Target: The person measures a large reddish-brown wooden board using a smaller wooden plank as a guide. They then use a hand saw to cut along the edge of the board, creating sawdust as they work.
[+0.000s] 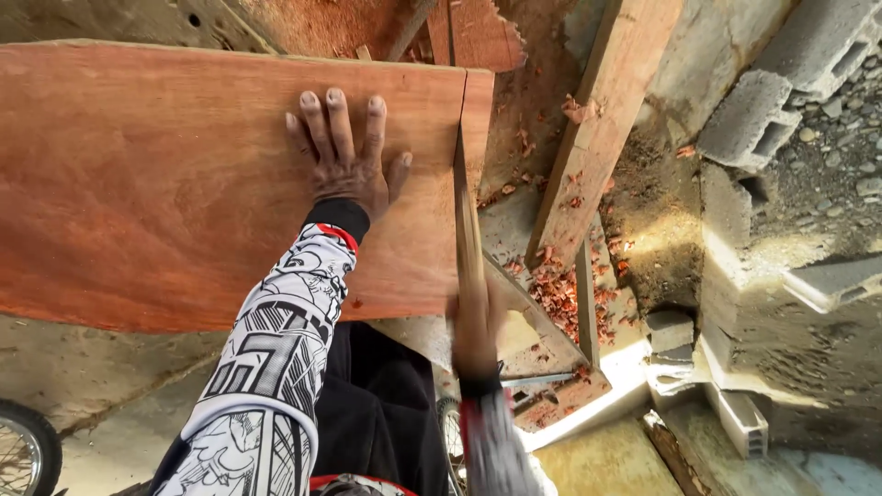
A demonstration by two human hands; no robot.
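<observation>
A wide reddish wooden board (156, 184) fills the upper left. My left hand (344, 152) lies flat on it with fingers spread, near its right end. My right hand (476, 321), blurred with motion, grips the handle of a hand saw (466, 216). The saw's thin blade runs up into a cut in the board, which parts a narrow strip (477, 119) at the right end from the rest. Both arms wear patterned black-and-white sleeves.
Reddish wood chips (560, 289) litter the ground and the timber frame (597, 129) below the board. Grey concrete blocks (781, 92) stand at the right beside gravel. A wheel (23, 450) shows at the bottom left.
</observation>
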